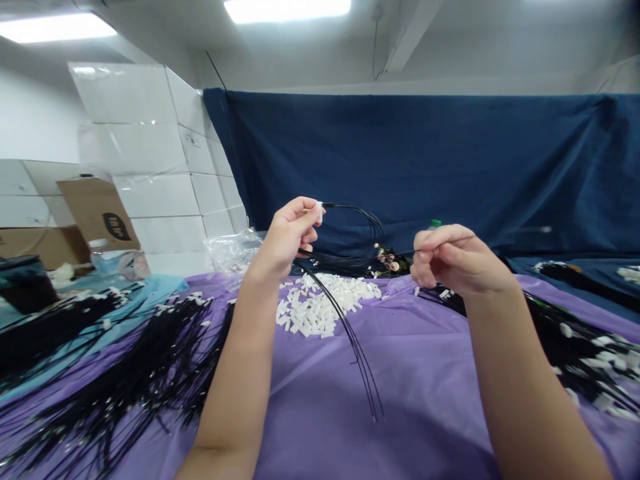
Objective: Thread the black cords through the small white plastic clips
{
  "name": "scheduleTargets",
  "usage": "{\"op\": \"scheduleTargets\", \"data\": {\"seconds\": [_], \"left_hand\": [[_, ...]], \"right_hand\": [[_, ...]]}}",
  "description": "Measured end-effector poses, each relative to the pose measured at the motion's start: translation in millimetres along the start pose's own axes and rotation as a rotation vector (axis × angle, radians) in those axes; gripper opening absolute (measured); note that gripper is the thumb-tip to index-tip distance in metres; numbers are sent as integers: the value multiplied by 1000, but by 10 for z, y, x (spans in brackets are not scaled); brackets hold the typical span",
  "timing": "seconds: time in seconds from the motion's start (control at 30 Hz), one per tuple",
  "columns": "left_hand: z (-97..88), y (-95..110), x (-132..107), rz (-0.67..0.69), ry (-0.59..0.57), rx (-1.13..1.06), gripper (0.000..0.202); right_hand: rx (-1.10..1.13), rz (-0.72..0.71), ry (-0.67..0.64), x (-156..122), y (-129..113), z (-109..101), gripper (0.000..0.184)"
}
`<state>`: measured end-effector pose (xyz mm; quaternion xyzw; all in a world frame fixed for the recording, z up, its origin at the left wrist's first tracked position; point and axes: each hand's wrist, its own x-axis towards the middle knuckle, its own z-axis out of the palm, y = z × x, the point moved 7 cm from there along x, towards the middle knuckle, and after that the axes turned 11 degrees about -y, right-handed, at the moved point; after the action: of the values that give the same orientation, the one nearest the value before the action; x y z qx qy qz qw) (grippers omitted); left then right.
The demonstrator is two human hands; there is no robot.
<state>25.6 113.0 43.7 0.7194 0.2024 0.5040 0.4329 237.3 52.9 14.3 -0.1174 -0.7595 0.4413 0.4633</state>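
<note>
My left hand is raised over the table, its thumb and finger pinching a small white connector. Thin black wires run out of the connector and loop round toward the palm. Several loose wire ends hang below that hand. Level with it on the right, my right hand is closed in a pinch. A thin dark wire reaches its fingertips, though the tip between them is hidden. Behind and below my left hand, a heap of white connectors lies on the purple cloth.
Bundles of black wires lie on the left, and more wires with white connectors on the right. Artificial flowers and a green-capped bottle stand behind. White boxes are stacked back left; a dark cup stands far left.
</note>
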Motion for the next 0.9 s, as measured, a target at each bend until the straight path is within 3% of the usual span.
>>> {"op": "scheduleTargets", "data": {"seconds": [0.17, 0.23, 0.43, 0.53, 0.67, 0.9], "left_hand": [[158, -20, 4, -14, -61, -6, 19], [196, -25, 7, -14, -80, -7, 18], [257, -40, 11, -37, -144, -45, 18], [292, -31, 1, -43, -192, -57, 19], [319, -19, -15, -43, -226, -82, 19], [341, -18, -29, -62, -259, -142, 20]], "right_hand": [[45, -159, 337, 69, -73, -81, 37], [2, -187, 417, 69, -106, -71, 43], [-144, -59, 303, 142, -30, 180, 18], [-391, -23, 369, 145, -55, 275, 10], [-632, -68, 426, 146, -167, 395, 8], [-822, -88, 429, 123, -257, 452, 12]]}}
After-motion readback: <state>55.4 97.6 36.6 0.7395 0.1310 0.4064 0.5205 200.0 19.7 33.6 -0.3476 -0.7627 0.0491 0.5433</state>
